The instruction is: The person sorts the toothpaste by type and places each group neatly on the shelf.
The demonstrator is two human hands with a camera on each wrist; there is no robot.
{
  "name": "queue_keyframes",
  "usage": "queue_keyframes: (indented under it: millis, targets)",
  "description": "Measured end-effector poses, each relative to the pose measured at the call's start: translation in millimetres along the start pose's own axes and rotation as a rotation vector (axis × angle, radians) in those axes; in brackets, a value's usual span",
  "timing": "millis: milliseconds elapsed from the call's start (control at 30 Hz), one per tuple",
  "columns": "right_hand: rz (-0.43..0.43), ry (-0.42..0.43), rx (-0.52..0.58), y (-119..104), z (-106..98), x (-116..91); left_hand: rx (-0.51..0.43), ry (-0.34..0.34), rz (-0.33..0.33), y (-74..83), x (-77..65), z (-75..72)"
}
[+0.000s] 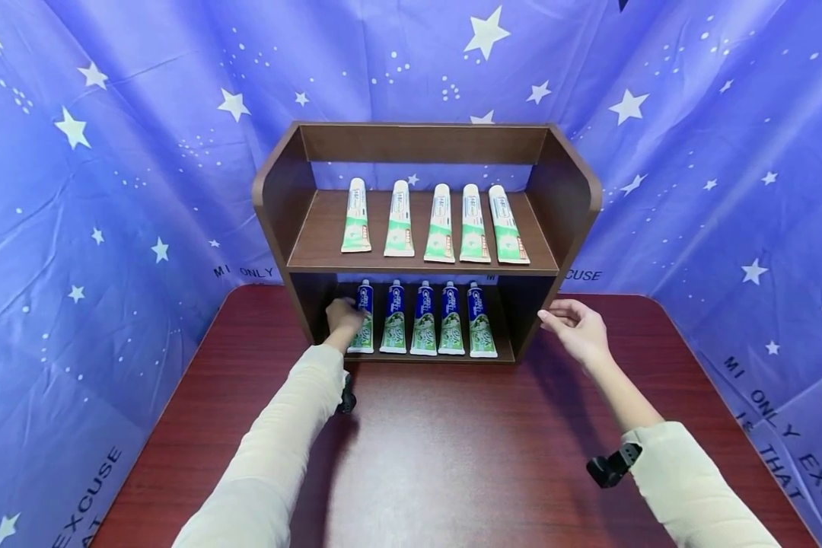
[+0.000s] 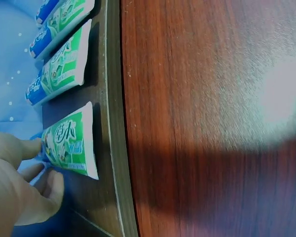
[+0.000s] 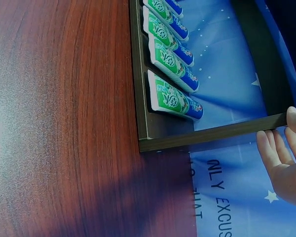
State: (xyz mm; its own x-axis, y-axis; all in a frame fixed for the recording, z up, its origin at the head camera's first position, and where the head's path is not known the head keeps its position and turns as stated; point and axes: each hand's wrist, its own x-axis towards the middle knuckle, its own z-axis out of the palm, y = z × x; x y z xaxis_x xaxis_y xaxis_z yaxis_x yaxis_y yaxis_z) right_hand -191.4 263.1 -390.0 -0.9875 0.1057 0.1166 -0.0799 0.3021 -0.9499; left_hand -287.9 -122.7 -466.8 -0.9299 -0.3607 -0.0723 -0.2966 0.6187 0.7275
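Observation:
A two-tier brown wooden shelf [image 1: 421,269] holds rows of toothpaste tubes. My left hand [image 1: 345,313] reaches into the left end of the lower tier. Its thumb and fingers pinch the blue cap end of the leftmost blue-and-green toothpaste tube [image 2: 69,143], which lies with its flat white end toward the front edge. On the other side, my right hand [image 1: 578,329] grips the edge of the shelf's right side panel [image 3: 227,131], thumb on one face and fingers on the outer face.
Several more blue-and-green tubes [image 1: 424,323] lie spaced along the lower tier. Above them, white-and-green tubes [image 1: 441,224] lie in a row on the upper tier. The shelf stands on a reddish-brown table [image 1: 438,457], before a blue star-patterned curtain [image 1: 411,68].

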Motion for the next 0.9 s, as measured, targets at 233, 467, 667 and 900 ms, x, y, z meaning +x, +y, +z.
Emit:
queue_keyframes:
  millis: [233,467,667,900]
  targets:
    - [-0.016,-0.001,0.002,0,0,0,0.001,0.012,0.064,12.9,-19.8,-14.5]
    - [-0.004,0.001,-0.019,-1,0,-2,0.012,0.006,0.156,15.3,-31.3,-21.6]
    - [0.002,0.010,-0.025,-1,-1,-4,-0.066,-0.034,0.208,15.4,-52.5,-29.6]
    - [-0.004,0.006,-0.011,0,0,-4,-0.089,-0.063,0.261,5.7,-74.7,-40.2]
